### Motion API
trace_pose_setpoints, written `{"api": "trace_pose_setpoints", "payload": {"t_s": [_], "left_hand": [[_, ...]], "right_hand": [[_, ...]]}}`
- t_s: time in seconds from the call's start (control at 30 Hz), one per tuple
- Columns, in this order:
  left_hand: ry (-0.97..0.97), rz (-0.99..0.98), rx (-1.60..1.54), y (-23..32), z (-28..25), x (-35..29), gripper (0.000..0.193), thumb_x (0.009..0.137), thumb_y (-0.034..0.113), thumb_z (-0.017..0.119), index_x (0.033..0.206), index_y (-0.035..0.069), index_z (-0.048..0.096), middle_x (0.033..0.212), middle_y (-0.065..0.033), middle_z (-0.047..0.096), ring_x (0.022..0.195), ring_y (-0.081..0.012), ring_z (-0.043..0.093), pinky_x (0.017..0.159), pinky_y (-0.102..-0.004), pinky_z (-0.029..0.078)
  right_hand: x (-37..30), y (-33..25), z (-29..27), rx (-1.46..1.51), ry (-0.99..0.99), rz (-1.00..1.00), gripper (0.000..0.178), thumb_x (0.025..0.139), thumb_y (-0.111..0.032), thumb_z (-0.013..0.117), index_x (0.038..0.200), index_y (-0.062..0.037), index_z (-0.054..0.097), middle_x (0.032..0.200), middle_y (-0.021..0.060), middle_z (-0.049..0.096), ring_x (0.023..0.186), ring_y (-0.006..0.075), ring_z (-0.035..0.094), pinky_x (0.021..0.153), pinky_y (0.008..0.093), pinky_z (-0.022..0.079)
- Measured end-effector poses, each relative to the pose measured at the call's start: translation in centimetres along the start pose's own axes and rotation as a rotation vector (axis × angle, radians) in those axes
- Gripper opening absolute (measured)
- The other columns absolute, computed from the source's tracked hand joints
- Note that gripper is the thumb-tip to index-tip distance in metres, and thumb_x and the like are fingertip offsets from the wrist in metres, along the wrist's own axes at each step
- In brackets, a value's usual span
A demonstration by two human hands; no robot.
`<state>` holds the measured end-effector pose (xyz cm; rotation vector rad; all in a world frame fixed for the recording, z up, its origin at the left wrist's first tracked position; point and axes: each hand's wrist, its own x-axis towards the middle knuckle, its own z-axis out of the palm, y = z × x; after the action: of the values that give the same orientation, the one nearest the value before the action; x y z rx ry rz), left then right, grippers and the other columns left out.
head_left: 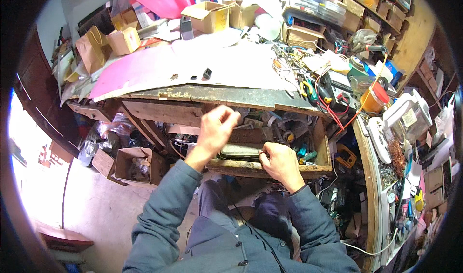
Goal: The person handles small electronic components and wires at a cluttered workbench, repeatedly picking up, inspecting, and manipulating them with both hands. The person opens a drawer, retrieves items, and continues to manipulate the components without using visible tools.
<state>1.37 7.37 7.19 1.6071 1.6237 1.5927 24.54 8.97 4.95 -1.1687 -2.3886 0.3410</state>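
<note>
A wooden drawer [260,170] is pulled out from under the workbench in front of me. In it lies a flat, dull green-grey case [239,151], perhaps a metal tin. My right hand [282,163] is closed at the case's right end, thumb and fingers at its edge. Above the drawer's left part my left hand [216,131] is raised with its fingers curled together. What they hold, if anything, is hidden. Behind the case is a brown block-like piece [245,136]. To the right of my right hand lie teal-handled tools [307,156].
On the bench a white and pink sheet [144,70] bears small dark parts. Tangled wires, pliers [307,87] and an orange tub [374,99] crowd the right side. An open cardboard box [140,164] stands on the floor at left. A side bench [366,176] borders my right.
</note>
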Motion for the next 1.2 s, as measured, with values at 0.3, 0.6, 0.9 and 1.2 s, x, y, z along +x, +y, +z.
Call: {"api": "trace_pose_setpoints", "payload": {"t_s": [0.3, 0.6, 0.9, 1.2], "left_hand": [[0.004, 0.125, 0.714, -1.0, -4.6, 10.0, 0.028, 0.095, 0.021, 0.067, 0.120, 0.010, 0.073, 0.105, -0.0153, 0.076, 0.096, -0.0331, 0.074, 0.083, -0.0407, 0.058], [0.041, 0.242, 0.777, -2.9, -4.2, 11.4, 0.029, 0.097, 0.024, 0.068, 0.123, 0.012, 0.071, 0.097, -0.0159, 0.075, 0.088, -0.0330, 0.073, 0.073, -0.0422, 0.059], [-0.160, -0.340, -1.373, 1.0, -5.0, 3.1, 0.038, 0.103, 0.004, 0.060, 0.140, -0.002, 0.053, 0.120, -0.0142, 0.066, 0.099, -0.0190, 0.068, 0.096, -0.0330, 0.061], [-0.039, -0.340, -1.446, 2.2, -7.4, -2.8, 0.026, 0.103, 0.005, 0.061, 0.127, -0.001, 0.063, 0.115, -0.0165, 0.071, 0.098, -0.0233, 0.072, 0.094, -0.0378, 0.062]], "right_hand": [[0.1, 0.3, 0.0, 0.005, 0.006, -0.016, 0.022, 0.090, -0.026, 0.063, 0.085, -0.0037, 0.063, 0.080, 0.0175, 0.067, 0.079, 0.0386, 0.068, 0.071, 0.0504, 0.054], [0.3, 0.4, 0.0, 0.049, 0.007, -0.026, 0.023, 0.089, -0.025, 0.064, 0.084, -0.0028, 0.063, 0.079, 0.0182, 0.067, 0.079, 0.0394, 0.068, 0.071, 0.0513, 0.053], [0.0, 0.6, 0.2, 0.063, 0.059, -0.043, 0.019, 0.088, -0.023, 0.066, 0.083, -0.0044, 0.065, 0.079, 0.0173, 0.068, 0.077, 0.0389, 0.068, 0.068, 0.0502, 0.054], [0.0, 0.2, 0.8, 0.015, 0.111, -0.058, 0.020, 0.088, -0.024, 0.067, 0.081, -0.0052, 0.066, 0.076, 0.0178, 0.068, 0.075, 0.0396, 0.068, 0.066, 0.0502, 0.053]]}}
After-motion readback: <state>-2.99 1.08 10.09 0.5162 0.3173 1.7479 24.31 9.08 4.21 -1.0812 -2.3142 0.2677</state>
